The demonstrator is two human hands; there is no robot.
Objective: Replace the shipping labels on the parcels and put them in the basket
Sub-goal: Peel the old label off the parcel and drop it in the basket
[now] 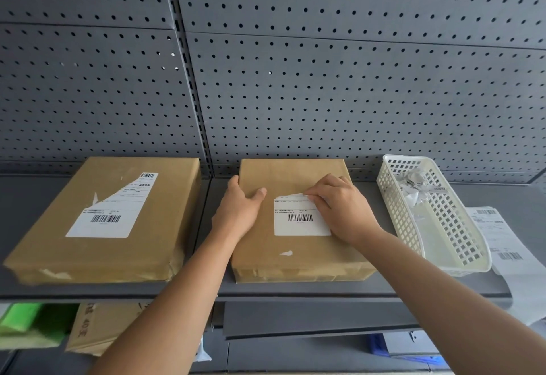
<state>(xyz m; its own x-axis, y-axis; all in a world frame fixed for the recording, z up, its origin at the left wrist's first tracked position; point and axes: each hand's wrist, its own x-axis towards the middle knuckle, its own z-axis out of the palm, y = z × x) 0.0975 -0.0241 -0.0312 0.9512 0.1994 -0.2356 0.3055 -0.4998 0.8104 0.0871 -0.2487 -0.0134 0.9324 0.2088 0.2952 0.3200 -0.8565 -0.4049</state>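
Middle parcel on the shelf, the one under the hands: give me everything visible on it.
The flat rectangular brown-paper parcel lies flat on the grey metal shelf, between another parcel and a white basket. Its white barcode label is torn along the top. A small white scrap is stuck nearer the front. The left hand grips its left edge; the right hand pinches the label's upper right corner.

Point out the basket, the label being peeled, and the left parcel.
basket [397,197]: head view, left wall.
label [298,221]: head view, near barcode.
left parcel [53,244]: head view, bare top.
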